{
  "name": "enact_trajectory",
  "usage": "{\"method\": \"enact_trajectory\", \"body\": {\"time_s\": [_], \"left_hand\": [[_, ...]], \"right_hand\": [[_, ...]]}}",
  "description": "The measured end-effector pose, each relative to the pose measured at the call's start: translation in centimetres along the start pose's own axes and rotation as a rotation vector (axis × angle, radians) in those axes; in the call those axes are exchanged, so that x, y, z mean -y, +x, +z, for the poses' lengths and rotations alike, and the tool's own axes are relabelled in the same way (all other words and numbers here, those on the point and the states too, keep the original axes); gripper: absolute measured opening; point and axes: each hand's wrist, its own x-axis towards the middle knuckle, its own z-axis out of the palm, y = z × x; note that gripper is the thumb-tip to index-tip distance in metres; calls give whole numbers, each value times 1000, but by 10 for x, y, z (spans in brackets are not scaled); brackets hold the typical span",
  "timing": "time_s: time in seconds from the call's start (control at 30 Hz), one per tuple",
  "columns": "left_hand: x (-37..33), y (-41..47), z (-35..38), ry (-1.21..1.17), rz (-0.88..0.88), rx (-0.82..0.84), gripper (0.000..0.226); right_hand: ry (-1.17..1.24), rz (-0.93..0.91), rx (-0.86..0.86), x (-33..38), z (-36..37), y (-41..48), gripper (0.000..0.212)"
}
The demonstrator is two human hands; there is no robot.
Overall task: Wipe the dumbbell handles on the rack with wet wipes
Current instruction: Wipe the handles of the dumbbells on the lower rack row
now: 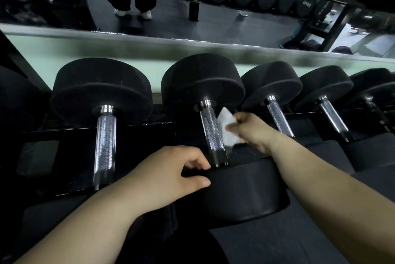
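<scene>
Head view: R hand (253,133) fingers pinch white wet wipe (227,130) against right side of middle dumbbell (245,195) handle (211,133) on rack (158,127), L hand (171,175) fingers + thumb clamped on its near head.

dumbbells (100,88) lie side by side on the rack (149,126), handles running front to back. the wet wipe (227,126), pinched in the right hand (254,133), sits just right of the middle handle (210,133). the left hand (171,169) grips that dumbbell's near head (245,191). a mirror (213,22) stands behind the row.
</scene>
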Motion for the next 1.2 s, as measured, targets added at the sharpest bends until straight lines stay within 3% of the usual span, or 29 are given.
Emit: {"method": "enact_trajectory", "body": {"time_s": [0.13, 0.27, 0.37, 0.47, 0.5, 0.67, 0.9, 1.0, 1.13, 1.2], "left_hand": [[2, 3, -2, -105, -39, -96, 19], [-4, 11, 0, -184, -118, -384, 42], [-10, 29, 0, -179, -236, -305, 52], [-14, 43, -5, -289, -295, -179, 11], [-10, 44, -8, -326, -324, -170, 9], [17, 50, -27, -293, -501, -186, 20], [6, 86, -13, -308, -449, -269, 9], [3, 95, -10, -176, -458, -249, 21], [10, 87, -35, 149, -591, -106, 18], [15, 84, -41, 148, -645, -57, 21]], "right_hand": [[305, -91, -60, 14, -13, -12, 25], [432, -180, 145, 26, -13, -40, 19], [327, -177, 191, 29, 2, -48, 17], [152, -220, 86, 32, 1, -52, 10], [71, -234, 34, 30, -1, -54, 12], [4, -248, -81, 6, 2, -67, 10], [-76, -244, -196, -1, 4, -67, 21], [-75, -235, -224, -3, 3, -69, 19], [-89, -242, -225, -4, 2, -68, 18], [-105, -248, -223, -4, 3, -67, 20]]}}
